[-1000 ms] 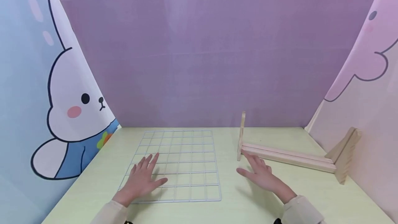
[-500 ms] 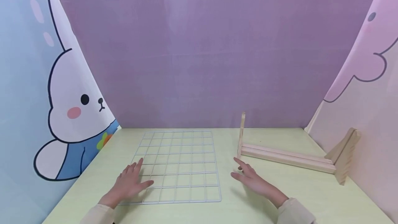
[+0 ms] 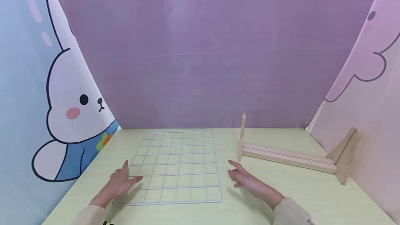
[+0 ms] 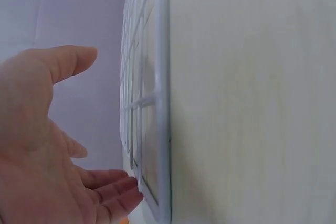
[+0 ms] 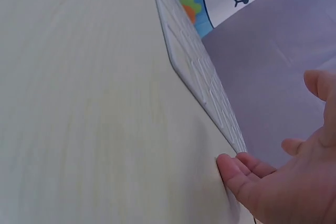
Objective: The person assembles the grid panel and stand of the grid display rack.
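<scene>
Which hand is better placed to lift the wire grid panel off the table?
Probably the left hand: its fingers already lie on the wire grid panel at its near left corner. The right hand sits on bare table beside the panel's right edge.

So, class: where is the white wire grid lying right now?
In the head view, the wire grid lies flat on the table, left of centre, between both hands, left hand at its near-left corner.

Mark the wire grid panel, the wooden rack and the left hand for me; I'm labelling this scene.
wire grid panel (image 3: 178,162), head view, on its middle wires.
wooden rack (image 3: 289,158), head view, on its long base rails.
left hand (image 3: 118,183), head view, on the back of the hand.
</scene>
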The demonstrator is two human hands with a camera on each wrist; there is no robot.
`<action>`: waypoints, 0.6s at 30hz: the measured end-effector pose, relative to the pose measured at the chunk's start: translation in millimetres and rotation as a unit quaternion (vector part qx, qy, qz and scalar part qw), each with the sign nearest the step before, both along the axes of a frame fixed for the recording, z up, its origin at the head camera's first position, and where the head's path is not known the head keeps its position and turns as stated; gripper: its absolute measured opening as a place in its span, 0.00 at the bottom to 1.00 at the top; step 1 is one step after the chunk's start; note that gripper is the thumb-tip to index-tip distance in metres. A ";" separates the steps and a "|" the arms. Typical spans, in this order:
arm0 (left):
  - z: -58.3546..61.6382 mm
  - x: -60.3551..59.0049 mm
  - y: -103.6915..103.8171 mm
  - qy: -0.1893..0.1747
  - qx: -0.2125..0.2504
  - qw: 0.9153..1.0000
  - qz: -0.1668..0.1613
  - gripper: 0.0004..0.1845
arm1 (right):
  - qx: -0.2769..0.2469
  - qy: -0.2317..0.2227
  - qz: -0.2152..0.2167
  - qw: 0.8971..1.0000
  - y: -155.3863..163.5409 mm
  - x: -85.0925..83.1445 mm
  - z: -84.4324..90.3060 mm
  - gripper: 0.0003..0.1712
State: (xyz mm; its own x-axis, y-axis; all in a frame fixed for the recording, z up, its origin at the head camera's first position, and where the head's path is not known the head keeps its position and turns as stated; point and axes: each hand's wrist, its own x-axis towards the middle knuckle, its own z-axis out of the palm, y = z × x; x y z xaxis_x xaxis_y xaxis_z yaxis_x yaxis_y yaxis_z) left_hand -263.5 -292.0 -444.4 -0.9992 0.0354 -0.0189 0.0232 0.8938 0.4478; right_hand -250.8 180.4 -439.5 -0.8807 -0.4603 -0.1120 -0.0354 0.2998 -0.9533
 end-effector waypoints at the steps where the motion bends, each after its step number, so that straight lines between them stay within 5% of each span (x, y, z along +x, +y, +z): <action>1: 0.8 -0.4 -1.4 -0.006 0.008 1.000 0.003 0.55 | -0.016 -0.006 0.005 1.000 -1.2 -0.7 -0.3 0.43; 11: 11.6 -2.9 -19.0 -0.074 0.118 0.990 0.030 0.49 | -0.154 -0.088 0.001 0.984 -13.5 -5.7 -2.5 0.43; 18: 13.6 -6.5 -26.2 -0.116 0.225 0.964 0.080 0.48 | -0.200 -0.156 -0.017 0.967 -14.0 -8.7 -2.8 0.44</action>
State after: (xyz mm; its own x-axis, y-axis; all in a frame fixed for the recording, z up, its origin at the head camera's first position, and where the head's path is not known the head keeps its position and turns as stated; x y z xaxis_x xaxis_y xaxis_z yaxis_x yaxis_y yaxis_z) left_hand -270.1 -318.2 -430.8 -0.9634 -0.0629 -0.2607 -0.2464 0.5910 0.7681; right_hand -259.5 166.4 -442.2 -0.8485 -0.4926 -0.1935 0.2762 -0.1002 -0.9559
